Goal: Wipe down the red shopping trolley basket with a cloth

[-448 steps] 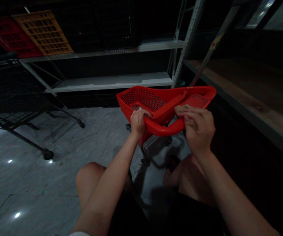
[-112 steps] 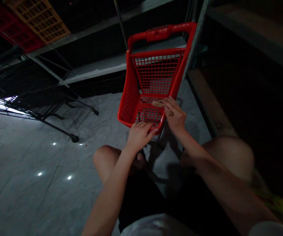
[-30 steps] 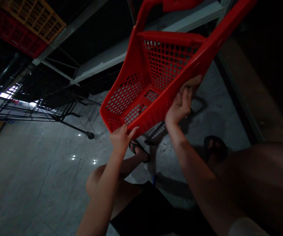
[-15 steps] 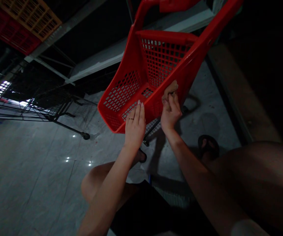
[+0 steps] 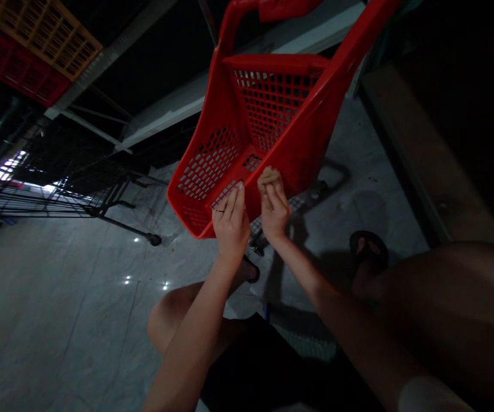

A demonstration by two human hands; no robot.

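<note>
A red plastic shopping cart [image 5: 268,109] with perforated walls stands tilted in view in front of me. My left hand [image 5: 232,220], with a ring on one finger, holds the cart's near rim, its fingers laid over the edge and the thumb hidden. Close to its right, my right hand [image 5: 276,212] pinches a crumpled tan cloth [image 5: 269,176]. The cloth lies against the outer face of the cart's side wall, just below the rim. Inside, the part of the basket that I can see holds nothing.
A black wire cart [image 5: 70,194] stands at the left on the tiled floor [image 5: 66,297]. Yellow [image 5: 53,34] and red crates [image 5: 15,68] rest on a shelf frame [image 5: 161,123] behind. A raised ledge [image 5: 427,154] runs along the right. My sandalled foot [image 5: 369,252] is near it.
My right hand has slid the cloth leftward and down along the cart's side, closer to my left hand. The left hand keeps its place on the rim. The view has shifted slightly.
</note>
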